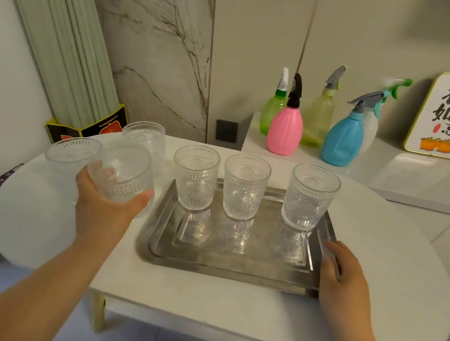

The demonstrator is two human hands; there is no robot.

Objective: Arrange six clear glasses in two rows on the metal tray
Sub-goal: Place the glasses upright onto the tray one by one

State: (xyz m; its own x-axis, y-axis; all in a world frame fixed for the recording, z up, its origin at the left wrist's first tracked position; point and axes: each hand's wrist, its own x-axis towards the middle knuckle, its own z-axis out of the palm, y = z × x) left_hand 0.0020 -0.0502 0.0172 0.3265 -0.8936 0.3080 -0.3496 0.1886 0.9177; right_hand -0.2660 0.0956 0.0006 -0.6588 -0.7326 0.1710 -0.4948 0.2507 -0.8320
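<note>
While three clear glasses stand upright in a row along the far side of the metal tray (233, 265), their mouths facing up, the near half of the tray is bare and mirrors them. The tray's long axis runs left to right across the white table (199, 298). From left to right stand the first glass (194, 177), the middle glass (244, 186) and the third glass (310, 196), the third set a little apart from the other two. All are stubby tumblers with vertical ribbing, a beaded band under the rim and a pressed medallion. The left hand (104, 205) holds a fourth glass (119, 173) just left of the tray, tilted so its mouth leans toward the camera, fingers wrapped round its far side and thumb pressed on the near side. Two more glasses, one at the table's left edge (69, 156) and one behind (145, 136), stand upright on the table. The right hand (344, 278) lies flat, fingers together, against the tray's near right corner, gripping nothing.
</note>
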